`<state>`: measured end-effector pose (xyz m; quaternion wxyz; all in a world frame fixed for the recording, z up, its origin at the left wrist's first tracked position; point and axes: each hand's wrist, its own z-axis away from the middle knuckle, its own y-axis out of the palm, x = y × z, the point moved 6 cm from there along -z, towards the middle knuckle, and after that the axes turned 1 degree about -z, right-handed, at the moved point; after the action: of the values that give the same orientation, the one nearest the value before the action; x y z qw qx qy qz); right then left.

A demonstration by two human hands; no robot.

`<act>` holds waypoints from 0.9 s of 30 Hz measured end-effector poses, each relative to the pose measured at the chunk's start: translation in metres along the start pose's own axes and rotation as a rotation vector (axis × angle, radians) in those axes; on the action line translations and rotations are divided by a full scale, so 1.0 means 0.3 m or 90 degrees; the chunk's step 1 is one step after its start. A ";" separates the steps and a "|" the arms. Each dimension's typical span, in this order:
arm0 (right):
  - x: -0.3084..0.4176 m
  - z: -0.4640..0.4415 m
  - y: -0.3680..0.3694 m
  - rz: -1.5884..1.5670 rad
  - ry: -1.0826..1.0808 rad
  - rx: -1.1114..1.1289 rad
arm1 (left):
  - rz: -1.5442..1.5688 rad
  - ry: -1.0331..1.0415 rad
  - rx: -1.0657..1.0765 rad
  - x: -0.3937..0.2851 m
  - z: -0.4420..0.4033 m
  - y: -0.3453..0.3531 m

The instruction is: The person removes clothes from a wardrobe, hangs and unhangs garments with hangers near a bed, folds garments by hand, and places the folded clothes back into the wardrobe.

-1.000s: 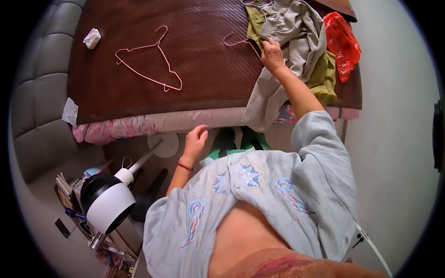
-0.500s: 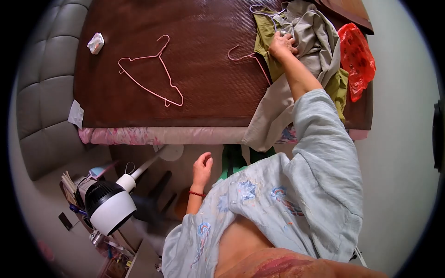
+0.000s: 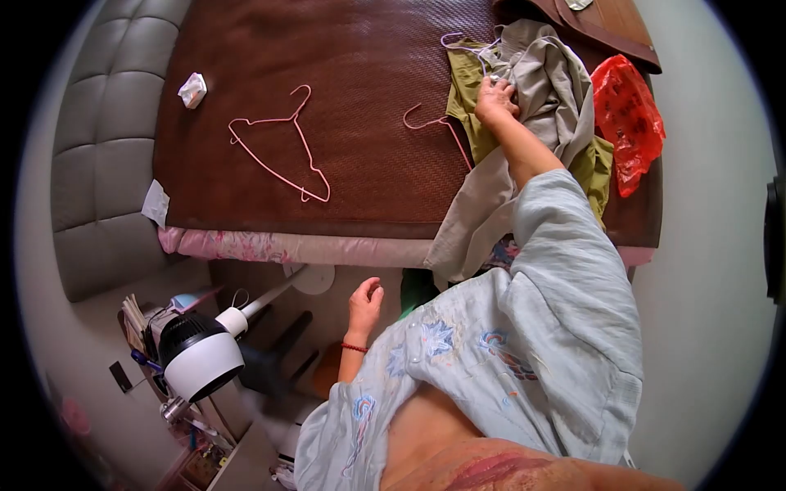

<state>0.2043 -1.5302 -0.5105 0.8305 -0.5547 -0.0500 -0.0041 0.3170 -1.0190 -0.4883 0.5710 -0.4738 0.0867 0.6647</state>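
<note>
My right hand [image 3: 497,100] reaches to the far right of the bed, its fingers bent and closed on the rumpled grey trousers [image 3: 550,102]. Just beyond the fingers, a lilac hanger [image 3: 481,54] lies over an olive-green garment [image 3: 464,86], which is partly hidden under the trousers. One trouser leg hangs over the bed's near edge. Left of the pile, a pink hanger [image 3: 426,125] sticks out from beneath the cloth. My left hand [image 3: 364,304], with a red bead bracelet, hangs in front of my body. It is empty, its fingers loosely bent and the thumb apart.
Another pink hanger [image 3: 307,151] lies on the brown bed mat [image 3: 368,82], near a white tissue pack [image 3: 192,91]. A red plastic bag [image 3: 629,123] sits right of the clothes. A white and black fan [image 3: 201,360] stands at lower left, below the grey headboard [image 3: 115,139].
The view has shifted a little, so the bed and hangers sit lower in the picture. My right hand stays at the trousers and my left hand still hangs empty.
</note>
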 end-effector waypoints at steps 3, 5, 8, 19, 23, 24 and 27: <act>-0.051 -0.028 -0.028 -0.113 -0.057 -0.033 | -0.003 0.019 -0.011 -0.020 0.005 0.017; -0.084 -0.112 -0.055 -0.023 -0.180 -0.111 | 0.003 0.031 -0.011 -0.020 -0.002 0.032; -0.236 -0.172 -0.178 -0.271 -0.218 -0.063 | -0.018 0.049 0.020 -0.082 -0.008 0.046; -0.502 0.361 -0.968 -0.848 -0.407 0.025 | -0.042 0.194 0.015 -0.144 -0.052 -0.040; -0.310 0.860 -1.231 -0.853 -0.541 0.045 | -0.017 0.258 0.031 -0.164 -0.023 -0.072; -0.241 0.986 -1.275 -0.847 -0.581 0.081 | -0.010 0.268 0.024 -0.177 -0.022 -0.084; -0.244 1.116 -1.438 -0.711 -0.680 0.063 | -0.021 0.293 0.053 -0.251 -0.011 -0.129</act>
<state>0.0782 -1.3911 0.0076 0.5923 -0.3358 -0.7165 -0.1519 0.3435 -1.0592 -0.4188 0.5661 -0.5904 0.2344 0.5253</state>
